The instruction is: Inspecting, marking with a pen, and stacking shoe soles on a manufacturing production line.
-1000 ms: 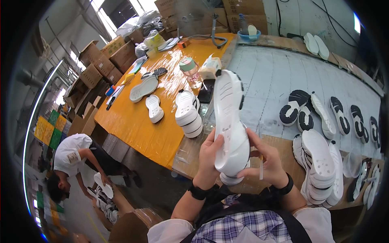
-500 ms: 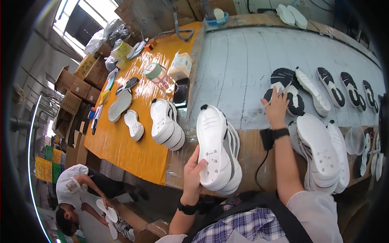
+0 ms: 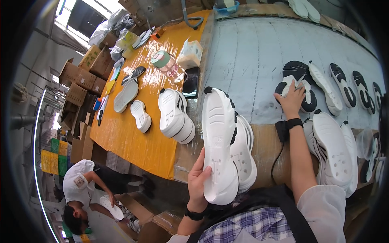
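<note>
Right now the left hand (image 3: 197, 182) is closing around the heel half of a white sole (image 3: 221, 154), thumb on its upper face, just right of the yellow cover (image 3: 121, 129). The sole is standing tilted, showing a black toe tip, black pieces down one edge, forefoot ridges and small heel holes. More white soles (image 3: 244, 162) are showing just behind it. Farther right of the cover, the right hand (image 3: 292, 99) is spreading its fingers over black-and-white outsoles (image 3: 298, 71); something thin is showing among the fingers, and whether they are gripping anything I cannot tell. The outsoles are lying on a pale grey worktop (image 3: 239, 73) bordering the cover. On the cover itself, a sole stack (image 3: 176, 117) and a green-lidded jar (image 3: 168, 67) are standing. Left of it, a co-worker (image 3: 81, 182) is bending over, and cartons (image 3: 77, 77) are piling up.
</note>
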Demonstrator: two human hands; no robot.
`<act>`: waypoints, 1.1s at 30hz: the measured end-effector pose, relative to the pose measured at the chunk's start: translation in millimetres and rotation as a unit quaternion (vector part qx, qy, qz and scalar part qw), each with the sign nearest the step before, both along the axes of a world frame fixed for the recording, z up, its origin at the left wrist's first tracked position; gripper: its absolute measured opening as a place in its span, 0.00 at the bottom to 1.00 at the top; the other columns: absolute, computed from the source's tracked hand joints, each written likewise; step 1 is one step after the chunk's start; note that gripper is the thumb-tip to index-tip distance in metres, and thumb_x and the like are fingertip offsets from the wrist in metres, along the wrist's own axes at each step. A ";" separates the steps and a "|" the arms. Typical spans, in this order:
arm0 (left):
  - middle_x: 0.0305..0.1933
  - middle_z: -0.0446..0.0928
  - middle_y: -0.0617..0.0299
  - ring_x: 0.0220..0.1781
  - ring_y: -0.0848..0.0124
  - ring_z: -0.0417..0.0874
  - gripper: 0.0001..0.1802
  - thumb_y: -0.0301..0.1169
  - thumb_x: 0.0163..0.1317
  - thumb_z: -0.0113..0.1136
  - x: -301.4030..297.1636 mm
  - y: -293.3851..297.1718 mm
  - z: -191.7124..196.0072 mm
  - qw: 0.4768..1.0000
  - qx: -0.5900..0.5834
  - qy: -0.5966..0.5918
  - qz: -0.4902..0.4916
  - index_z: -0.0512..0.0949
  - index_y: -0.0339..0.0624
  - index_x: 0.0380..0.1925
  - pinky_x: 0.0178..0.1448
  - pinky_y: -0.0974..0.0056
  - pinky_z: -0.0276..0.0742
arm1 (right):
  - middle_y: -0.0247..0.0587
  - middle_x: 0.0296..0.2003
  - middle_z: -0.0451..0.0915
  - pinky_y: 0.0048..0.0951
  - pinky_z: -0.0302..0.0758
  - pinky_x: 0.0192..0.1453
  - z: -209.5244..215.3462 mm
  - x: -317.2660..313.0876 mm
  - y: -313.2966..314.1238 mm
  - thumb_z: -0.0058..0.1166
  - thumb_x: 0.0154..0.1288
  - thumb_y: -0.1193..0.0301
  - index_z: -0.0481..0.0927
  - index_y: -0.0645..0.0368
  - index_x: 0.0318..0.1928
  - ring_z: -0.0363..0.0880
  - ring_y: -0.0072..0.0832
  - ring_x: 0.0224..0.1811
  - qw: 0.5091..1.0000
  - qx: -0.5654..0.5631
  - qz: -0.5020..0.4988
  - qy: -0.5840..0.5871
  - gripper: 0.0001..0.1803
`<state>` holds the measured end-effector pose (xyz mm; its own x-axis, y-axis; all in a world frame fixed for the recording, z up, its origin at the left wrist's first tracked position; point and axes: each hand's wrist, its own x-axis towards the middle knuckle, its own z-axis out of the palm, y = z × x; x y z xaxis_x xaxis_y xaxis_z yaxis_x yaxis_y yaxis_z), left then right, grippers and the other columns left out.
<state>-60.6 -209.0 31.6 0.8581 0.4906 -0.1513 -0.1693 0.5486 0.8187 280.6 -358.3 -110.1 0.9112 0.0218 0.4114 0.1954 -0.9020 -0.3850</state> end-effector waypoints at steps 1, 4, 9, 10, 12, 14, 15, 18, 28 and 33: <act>0.62 0.63 0.51 0.59 0.67 0.70 0.30 0.16 0.59 0.43 2.0 -1.8 0.6 1.000 0.011 0.005 0.007 0.54 0.34 0.63 0.60 0.65 0.66 | 0.62 0.63 0.52 0.54 0.47 0.66 5.3 0.4 2.7 0.65 0.40 0.49 0.58 0.60 0.62 0.47 0.56 0.66 1.000 -0.012 0.003 -0.014 0.51; 0.61 0.63 0.50 0.59 0.67 0.69 0.30 0.16 0.58 0.44 8.0 -6.4 3.6 0.999 0.034 0.021 0.020 0.54 0.33 0.63 0.60 0.65 0.66 | 0.61 0.63 0.53 0.55 0.45 0.66 35.0 -11.9 10.0 0.65 0.41 0.50 0.59 0.59 0.62 0.45 0.54 0.67 0.993 -0.068 0.071 0.060 0.49; 0.62 0.63 0.50 0.59 0.66 0.69 0.30 0.17 0.58 0.44 2.4 -19.2 16.8 0.997 0.076 -0.001 0.033 0.53 0.32 0.63 0.61 0.64 0.65 | 0.50 0.42 0.78 0.31 0.76 0.41 123.5 -88.7 6.7 0.53 0.59 0.64 0.71 0.65 0.52 0.79 0.33 0.39 0.790 0.439 0.339 0.262 0.23; 0.62 0.63 0.50 0.59 0.66 0.69 0.30 0.17 0.58 0.44 0.0 -23.9 18.8 0.996 0.076 -0.011 0.040 0.53 0.32 0.63 0.61 0.64 0.65 | 0.47 0.38 0.80 0.24 0.77 0.34 140.3 -114.0 3.2 0.50 0.61 0.67 0.72 0.68 0.50 0.81 0.28 0.32 0.677 0.531 0.413 0.299 0.20; 0.63 0.62 0.50 0.60 0.65 0.69 0.30 0.17 0.59 0.43 -4.6 -30.9 23.5 0.995 0.087 -0.027 0.047 0.52 0.31 0.63 0.62 0.64 0.64 | 0.49 0.40 0.79 0.24 0.78 0.36 174.7 -151.6 -10.1 0.51 0.59 0.73 0.70 0.72 0.52 0.81 0.28 0.34 0.526 0.578 0.450 0.433 0.21; 0.63 0.61 0.50 0.60 0.64 0.69 0.30 0.17 0.59 0.43 -10.4 -37.5 27.9 0.992 0.107 -0.035 0.051 0.52 0.31 0.63 0.62 0.63 0.64 | 0.50 0.41 0.78 0.24 0.78 0.41 199.5 -174.7 -12.8 0.53 0.57 0.76 0.69 0.72 0.52 0.80 0.28 0.38 0.559 0.551 0.451 0.425 0.22; 0.63 0.61 0.50 0.60 0.64 0.69 0.30 0.17 0.59 0.43 -12.7 -40.7 29.4 0.990 0.124 -0.035 0.050 0.51 0.31 0.63 0.62 0.63 0.64 | 0.51 0.41 0.78 0.24 0.78 0.43 207.6 -182.5 -12.6 0.55 0.56 0.77 0.68 0.73 0.53 0.79 0.28 0.40 0.564 0.542 0.468 0.412 0.23; 0.63 0.60 0.50 0.60 0.64 0.68 0.30 0.17 0.59 0.42 -18.6 -50.0 33.0 0.984 0.162 -0.034 0.062 0.51 0.32 0.63 0.62 0.63 0.64 | 0.52 0.44 0.76 0.25 0.77 0.46 218.2 -195.6 -11.4 0.53 0.54 0.81 0.68 0.73 0.53 0.78 0.29 0.44 0.565 0.563 0.464 0.387 0.24; 0.63 0.60 0.50 0.60 0.65 0.68 0.30 0.16 0.59 0.42 -18.7 -65.5 42.1 0.982 0.175 -0.020 0.063 0.51 0.33 0.63 0.62 0.63 0.63 | 0.48 0.44 0.77 0.22 0.76 0.46 203.7 -202.8 -17.0 0.51 0.56 0.81 0.67 0.74 0.54 0.78 0.25 0.42 0.542 0.598 0.486 0.335 0.23; 0.63 0.61 0.53 0.60 0.67 0.68 0.32 0.16 0.59 0.41 1.9 -52.4 38.4 0.992 0.125 -0.024 0.021 0.49 0.38 0.65 0.61 0.65 0.63 | 0.48 0.40 0.78 0.20 0.76 0.39 176.3 -169.8 -17.9 0.52 0.60 0.74 0.68 0.72 0.54 0.79 0.23 0.36 0.562 0.572 0.454 0.389 0.22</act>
